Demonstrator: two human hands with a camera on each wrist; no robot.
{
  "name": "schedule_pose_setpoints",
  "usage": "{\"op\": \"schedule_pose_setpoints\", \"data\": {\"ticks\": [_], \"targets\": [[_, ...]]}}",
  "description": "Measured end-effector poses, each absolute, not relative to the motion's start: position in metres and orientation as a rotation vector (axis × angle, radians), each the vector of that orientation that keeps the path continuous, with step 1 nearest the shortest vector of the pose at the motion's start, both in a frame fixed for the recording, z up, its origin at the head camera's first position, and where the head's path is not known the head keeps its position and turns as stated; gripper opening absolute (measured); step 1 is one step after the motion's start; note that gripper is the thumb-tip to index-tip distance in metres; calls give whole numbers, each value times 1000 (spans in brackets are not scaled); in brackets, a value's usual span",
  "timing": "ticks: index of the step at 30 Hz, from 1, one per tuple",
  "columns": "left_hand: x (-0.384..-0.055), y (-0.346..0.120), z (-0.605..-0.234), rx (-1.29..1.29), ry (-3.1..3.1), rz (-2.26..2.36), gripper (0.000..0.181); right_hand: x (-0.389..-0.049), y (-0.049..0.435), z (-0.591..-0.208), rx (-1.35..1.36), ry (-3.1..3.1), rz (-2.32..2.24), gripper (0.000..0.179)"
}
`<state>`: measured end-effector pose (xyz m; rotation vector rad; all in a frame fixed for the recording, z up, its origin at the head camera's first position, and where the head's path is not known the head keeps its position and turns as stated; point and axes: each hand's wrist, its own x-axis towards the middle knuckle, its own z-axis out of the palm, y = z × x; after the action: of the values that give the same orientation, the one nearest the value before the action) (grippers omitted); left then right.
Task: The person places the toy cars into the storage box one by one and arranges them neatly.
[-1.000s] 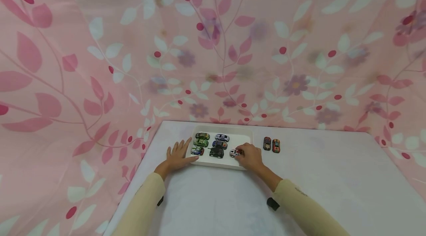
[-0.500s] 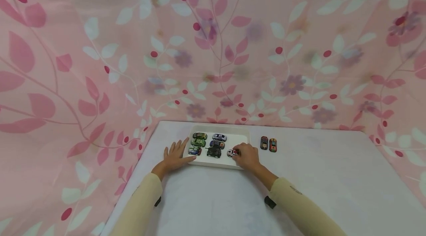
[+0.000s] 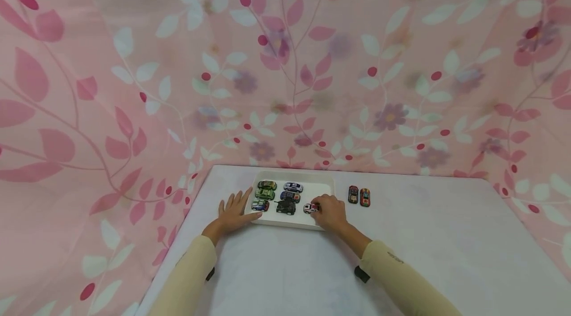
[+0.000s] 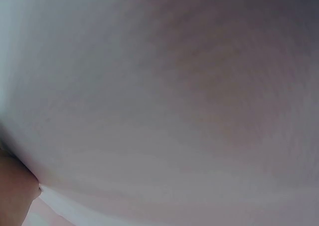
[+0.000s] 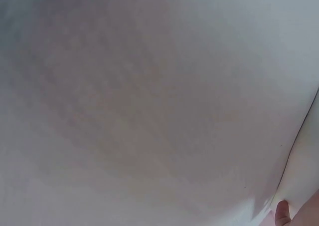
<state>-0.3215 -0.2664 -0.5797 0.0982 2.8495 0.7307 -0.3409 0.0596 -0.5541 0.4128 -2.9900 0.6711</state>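
A white toy car (image 3: 311, 208) with red markings sits in the right part of a shallow white tray (image 3: 285, 224), pinched by my right hand (image 3: 332, 213). My left hand (image 3: 233, 214) lies with spread fingers against the tray's left edge, its thumb at the front rim. Left of the white car stands a black toy tank (image 3: 285, 206). Several more toy cars fill the tray's left and middle, among them a green car (image 3: 265, 194), a white-and-blue car (image 3: 293, 187) and a dark blue car (image 3: 290, 197). Both wrist views show mostly blurred white cloth.
Two toy cars, a dark one (image 3: 353, 194) and an orange-red one (image 3: 365, 197), stand side by side on the white tablecloth (image 3: 437, 237) right of the tray. A pink floral curtain (image 3: 285, 83) hangs close behind the table's back edge.
The head view shifts slightly. Both hands keep nearly the same place; the right hand stays on the white car, and the other cars have not moved.
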Motion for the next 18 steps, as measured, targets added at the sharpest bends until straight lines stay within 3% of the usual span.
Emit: {"op": "schedule_pose_setpoints", "data": {"ticks": [18], "targets": [[-323,-267,-580,98,2835,718,103,-341,63,-556,474,-2911,703,48]]}}
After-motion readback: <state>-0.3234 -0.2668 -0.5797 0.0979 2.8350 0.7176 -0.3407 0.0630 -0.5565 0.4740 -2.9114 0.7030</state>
